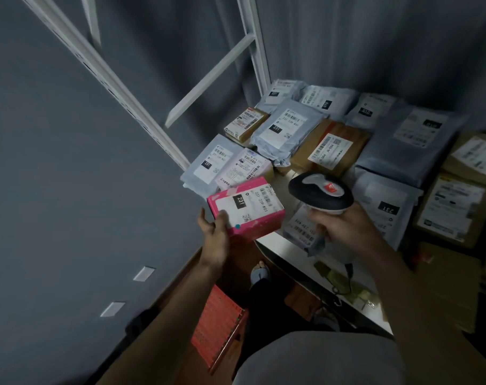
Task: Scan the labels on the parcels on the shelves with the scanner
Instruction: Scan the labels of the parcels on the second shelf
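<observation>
My left hand holds a pink box from below, at the shelf's front left corner, its white label marked 231 facing up. My right hand grips the handle of a black and grey scanner, whose head sits just right of the pink box. Several parcels lie label-up on the white shelf: grey mailer bags, a brown carton behind the scanner, and a small white-labelled box further back.
White shelf uprights and a diagonal brace rise at the left. A grey wall fills the left side. Below the shelf lie a red crate, a sandalled foot and brown floor. Brown cartons crowd the right.
</observation>
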